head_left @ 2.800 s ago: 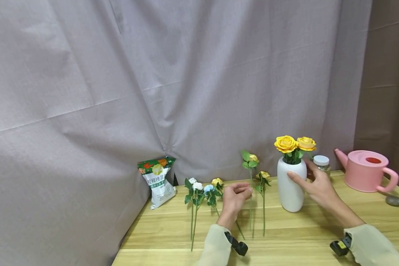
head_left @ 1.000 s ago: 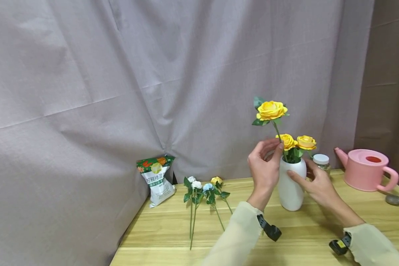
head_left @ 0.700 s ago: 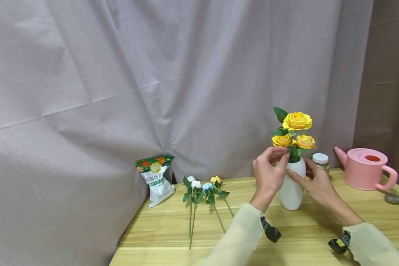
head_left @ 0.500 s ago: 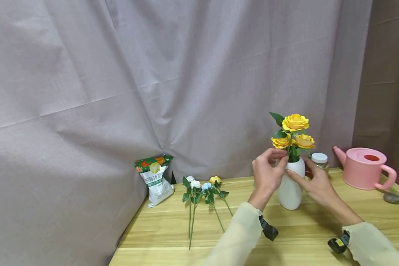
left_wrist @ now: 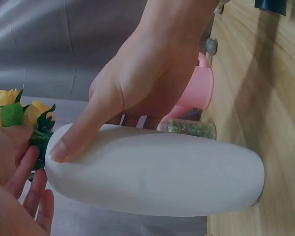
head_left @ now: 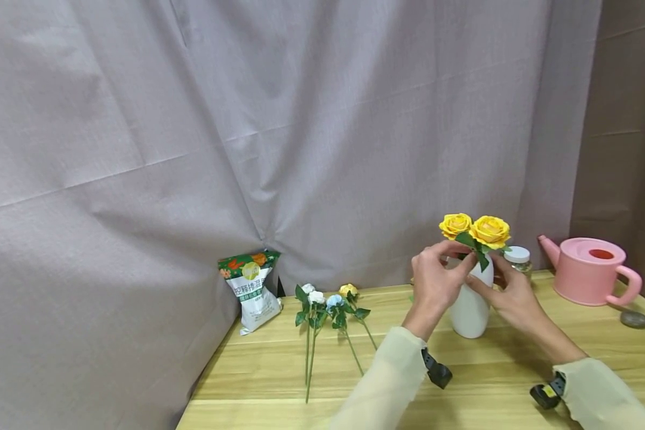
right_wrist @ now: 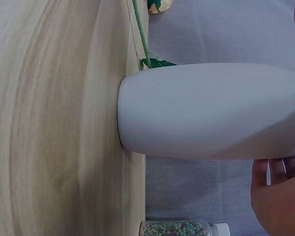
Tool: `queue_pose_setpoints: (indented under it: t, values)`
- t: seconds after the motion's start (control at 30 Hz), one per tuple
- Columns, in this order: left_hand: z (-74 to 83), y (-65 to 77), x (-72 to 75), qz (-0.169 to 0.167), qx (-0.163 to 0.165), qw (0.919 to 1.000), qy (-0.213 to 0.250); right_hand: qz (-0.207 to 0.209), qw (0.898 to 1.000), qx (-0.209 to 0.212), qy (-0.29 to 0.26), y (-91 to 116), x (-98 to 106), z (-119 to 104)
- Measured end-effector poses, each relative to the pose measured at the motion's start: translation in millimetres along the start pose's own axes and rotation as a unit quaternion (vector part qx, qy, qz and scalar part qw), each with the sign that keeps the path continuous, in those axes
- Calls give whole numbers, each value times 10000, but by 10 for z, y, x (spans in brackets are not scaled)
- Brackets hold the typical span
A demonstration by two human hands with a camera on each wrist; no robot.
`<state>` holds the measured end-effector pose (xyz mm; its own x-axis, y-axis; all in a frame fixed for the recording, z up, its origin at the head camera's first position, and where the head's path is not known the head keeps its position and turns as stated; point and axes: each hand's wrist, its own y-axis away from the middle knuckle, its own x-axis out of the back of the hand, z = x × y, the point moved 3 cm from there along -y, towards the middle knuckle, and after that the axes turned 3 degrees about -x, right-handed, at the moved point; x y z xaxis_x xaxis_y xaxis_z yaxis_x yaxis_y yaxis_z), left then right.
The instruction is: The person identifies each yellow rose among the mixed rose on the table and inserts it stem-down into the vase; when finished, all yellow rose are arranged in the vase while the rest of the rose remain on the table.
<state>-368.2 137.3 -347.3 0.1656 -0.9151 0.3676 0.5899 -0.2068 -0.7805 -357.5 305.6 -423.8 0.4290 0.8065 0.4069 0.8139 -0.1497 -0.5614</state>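
A white vase (head_left: 469,309) stands upright on the table, with yellow artificial roses at its mouth. My right hand (head_left: 513,298) grips the vase's upper right side; in the left wrist view the thumb lies along the vase near the rim. At the mouth, my left hand (head_left: 435,280) pinches the front yellow rose (head_left: 491,232) just below its bloom. Another yellow rose (head_left: 455,225) shows at the left; the bloom behind the front one is hidden. Stems inside the vase cannot be seen.
White roses (head_left: 316,297), a blue one (head_left: 334,302) and a pale yellow one (head_left: 348,290) lie to the left, near a fertilizer bag (head_left: 255,295). At right are a lidded jar (head_left: 518,257), a pink watering can (head_left: 588,272) and a grey stone (head_left: 635,319).
My left hand has picked up a yellow rose from the table, brought it over the vase and lowered it until its bloom sits level with the others. The right hand keeps its hold.
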Motion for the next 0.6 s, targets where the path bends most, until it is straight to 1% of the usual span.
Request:
queue_pose_setpoints:
  t: [0.07,0.13,0.23,0.33,0.4,0.5,0.6]
  values:
    - [19,4,-8,52,-50,9996,-261,42,10000,29,9,3,0,-6]
    - [30,17,-16,78,-8,9987,-507,76,10000,47,-27,11,-2,-11]
    - [22,45,-29,101,196,9963,-827,93,9997,153,-172,24,-10,-12]
    - [-18,62,-27,134,366,9946,-958,76,9992,229,-312,25,-20,-3]
    - [-47,64,-25,107,424,9948,-924,105,9989,271,-366,16,-23,7]
    - [-80,71,-9,-61,480,9960,-753,119,9986,288,-420,16,-26,6]
    - [-112,100,29,-194,525,9978,-344,116,9986,238,-466,29,-19,-13]
